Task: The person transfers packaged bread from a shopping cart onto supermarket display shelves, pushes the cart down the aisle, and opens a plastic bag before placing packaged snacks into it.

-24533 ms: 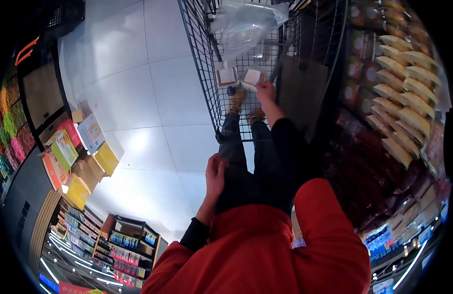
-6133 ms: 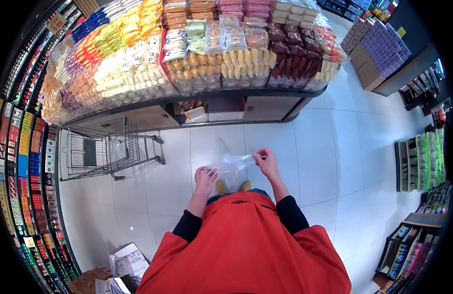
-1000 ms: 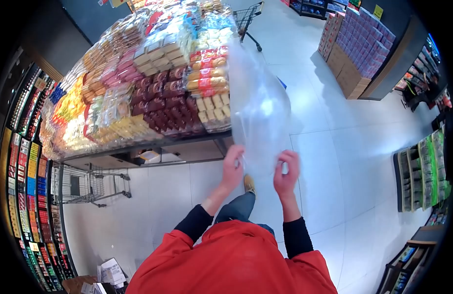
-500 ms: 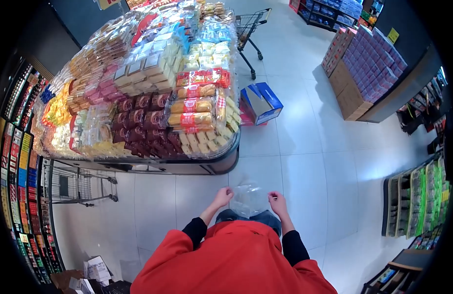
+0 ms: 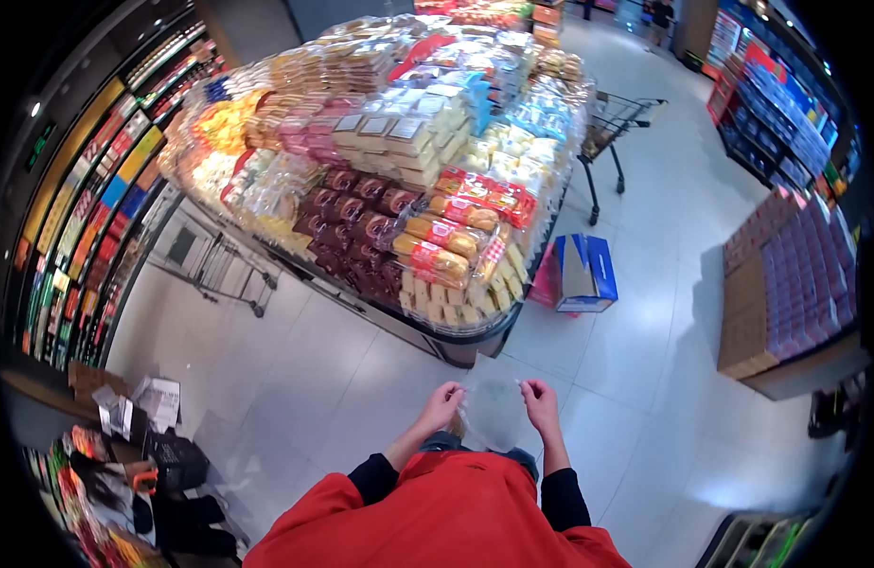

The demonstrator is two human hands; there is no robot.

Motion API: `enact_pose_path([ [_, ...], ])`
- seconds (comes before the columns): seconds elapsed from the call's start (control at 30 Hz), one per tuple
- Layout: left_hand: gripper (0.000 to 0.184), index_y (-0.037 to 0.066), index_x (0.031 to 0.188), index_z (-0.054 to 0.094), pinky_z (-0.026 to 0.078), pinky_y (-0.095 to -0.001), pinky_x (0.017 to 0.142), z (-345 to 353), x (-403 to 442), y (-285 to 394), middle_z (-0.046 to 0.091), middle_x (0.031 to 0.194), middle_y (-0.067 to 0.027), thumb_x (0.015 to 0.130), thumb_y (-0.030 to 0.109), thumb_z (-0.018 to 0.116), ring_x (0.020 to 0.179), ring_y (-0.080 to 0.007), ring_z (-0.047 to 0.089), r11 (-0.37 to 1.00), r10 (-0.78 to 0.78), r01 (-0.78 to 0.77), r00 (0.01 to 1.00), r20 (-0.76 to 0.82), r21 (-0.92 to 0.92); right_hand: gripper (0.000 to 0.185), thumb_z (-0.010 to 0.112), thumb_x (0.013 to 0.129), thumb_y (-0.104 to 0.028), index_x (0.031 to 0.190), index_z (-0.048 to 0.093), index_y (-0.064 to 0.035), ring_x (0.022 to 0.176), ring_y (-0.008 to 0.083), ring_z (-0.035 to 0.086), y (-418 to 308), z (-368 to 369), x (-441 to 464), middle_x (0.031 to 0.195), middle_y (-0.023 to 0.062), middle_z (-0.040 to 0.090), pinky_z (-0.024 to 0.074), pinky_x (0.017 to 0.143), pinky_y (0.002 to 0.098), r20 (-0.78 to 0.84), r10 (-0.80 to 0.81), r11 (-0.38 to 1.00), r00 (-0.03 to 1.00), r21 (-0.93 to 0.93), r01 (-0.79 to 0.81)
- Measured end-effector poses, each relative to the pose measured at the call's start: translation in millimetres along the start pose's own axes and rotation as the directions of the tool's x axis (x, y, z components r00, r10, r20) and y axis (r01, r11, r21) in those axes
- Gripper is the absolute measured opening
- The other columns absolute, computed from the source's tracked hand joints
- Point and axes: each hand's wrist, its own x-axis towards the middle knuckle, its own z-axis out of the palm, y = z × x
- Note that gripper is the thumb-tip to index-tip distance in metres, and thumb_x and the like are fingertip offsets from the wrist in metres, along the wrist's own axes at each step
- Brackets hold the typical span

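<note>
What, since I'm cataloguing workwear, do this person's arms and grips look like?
Loose red sleeves cover the upper part, plain with no lettering visible. Snug black cuffs show beneath them, ending partway down the forearms. The left grip and right grip are human hands, bare and ungloved; details as small as rings can't be made out.

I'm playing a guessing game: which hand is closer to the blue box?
The right hand. The blue box is ahead of it, slightly to the right. The left hand, across the plastic bag, is farther left, so farther from the box.
</note>
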Motion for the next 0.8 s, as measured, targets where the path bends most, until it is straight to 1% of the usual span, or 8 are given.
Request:
enact_pose_path([
  [0.2, 0.025, 0.005, 0.109, 0.071, 0.050, -0.0290, 0.079, 11.1, -38.1, 8.6, 0.064, 0.091, -0.0046, 0.102, 0.022, 0.054, 0.083, -0.0140, 0.063, 0.942, 0.168, -0.072, 0.947, -0.273, 0.327, 0.027, 0.067, 0.096, -0.025, 0.101, 0.070, 0.0015, 0.070, 0.0108, 0.059, -22.0, -4.9, 43.2, 0.076, 0.0034, 0.066, 0.0490, 0.066, 0.0282, 0.247, -0.083, 0.990, 0.965, -0.093, 0.109],
  [0.3, 0.029, 0.005, 0.107, 0.073, 0.052, -0.0363, 0.078, 13.6, -61.9, 5.6, 0.065, 0.092, -0.0121, 0.101, 0.023, 0.052, 0.083, -0.0223, 0.065, 0.950, -0.203, 0.269, 0.918, -0.341, 0.157, 0.026, 0.067, 0.096, -0.024, 0.099, 0.070, 0.0019, 0.070, 0.0090, 0.057, -27.3, 2.0, 40.8, 0.076, 0.0008, 0.065, 0.0479, 0.066, 0.0267, 0.352, -0.079, 0.987, 0.933, -0.107, 0.123],
  [0.33, 0.025, 0.003, 0.113, 0.068, 0.051, -0.0303, 0.068, 15.0, -68.9, -6.0, 0.062, 0.089, -0.0040, 0.104, 0.019, 0.052, 0.077, -0.0132, 0.062, 0.964, -0.103, 0.184, 0.926, -0.363, 0.194, 0.025, 0.067, 0.096, -0.023, 0.099, 0.070, 0.0015, 0.070, 0.0089, 0.057, -33.6, 3.5, 43.7, 0.076, 0.0007, 0.065, 0.0478, 0.066, 0.0263, 0.369, -0.090, 0.981, 0.925, -0.126, 0.145],
  [0.43, 0.019, 0.003, 0.113, 0.061, 0.051, -0.0360, 0.072, 34.5, -81.3, 15.2, 0.063, 0.092, -0.0121, 0.101, 0.016, 0.053, 0.076, -0.0205, 0.062, 0.993, -0.069, 0.003, 0.824, -0.562, -0.117, 0.022, 0.066, 0.096, -0.021, 0.101, 0.069, 0.0002, 0.070, 0.0092, 0.057, -32.4, 9.1, 39.1, 0.077, 0.0016, 0.065, 0.0478, 0.066, 0.0265, 0.398, -0.125, 0.988, 0.909, -0.036, 0.152],
  [0.53, 0.011, 0.001, 0.108, 0.052, 0.050, -0.0365, 0.074, 42.5, -91.3, 39.4, 0.061, 0.091, -0.0132, 0.100, 0.008, 0.051, 0.080, -0.0216, 0.062, 0.996, 0.055, -0.092, 0.739, -0.671, -0.020, 0.019, 0.066, 0.096, -0.019, 0.102, 0.067, -0.0009, 0.070, 0.0103, 0.057, -29.1, 14.6, 26.6, 0.079, 0.0030, 0.065, 0.0483, 0.066, 0.0275, 0.285, -0.154, 0.987, 0.946, 0.007, 0.158],
  [0.63, 0.005, -0.001, 0.098, 0.051, 0.051, -0.0385, 0.080, 31.8, -102.2, 54.9, 0.059, 0.092, -0.0149, 0.097, 0.003, 0.049, 0.087, -0.0265, 0.063, 0.943, 0.101, 0.068, 0.875, -0.474, 0.326, 0.018, 0.065, 0.096, -0.018, 0.102, 0.063, -0.0014, 0.070, 0.0115, 0.057, -13.4, 18.2, 20.1, 0.082, 0.0042, 0.065, 0.0486, 0.066, 0.0286, 0.167, -0.164, 0.982, 0.972, -0.065, 0.177],
  [0.73, 0.007, -0.002, 0.098, 0.055, 0.050, -0.0389, 0.081, 19.6, -107.9, 61.9, 0.059, 0.094, -0.0168, 0.094, 0.002, 0.051, 0.088, -0.0315, 0.062, 0.828, 0.334, -0.144, 0.903, -0.270, 0.542, 0.015, 0.065, 0.095, -0.015, 0.101, 0.060, -0.0028, 0.072, 0.0139, 0.059, -29.1, 15.5, 10.2, 0.087, 0.0055, 0.064, 0.0496, 0.066, 0.0293, 0.093, -0.177, 0.979, 0.980, -0.090, 0.186],
  [0.8, 0.010, -0.002, 0.101, 0.058, 0.050, -0.0390, 0.081, 17.4, -101.6, 52.4, 0.059, 0.097, -0.0171, 0.093, 0.002, 0.053, 0.088, -0.0328, 0.061, 0.873, 0.334, -0.164, 0.888, -0.316, 0.460, 0.014, 0.065, 0.094, -0.014, 0.102, 0.059, -0.0033, 0.073, 0.0148, 0.060, -40.9, 12.3, 2.3, 0.089, 0.0059, 0.064, 0.0502, 0.067, 0.0295, 0.098, -0.168, 0.977, 0.981, -0.113, 0.179],
])
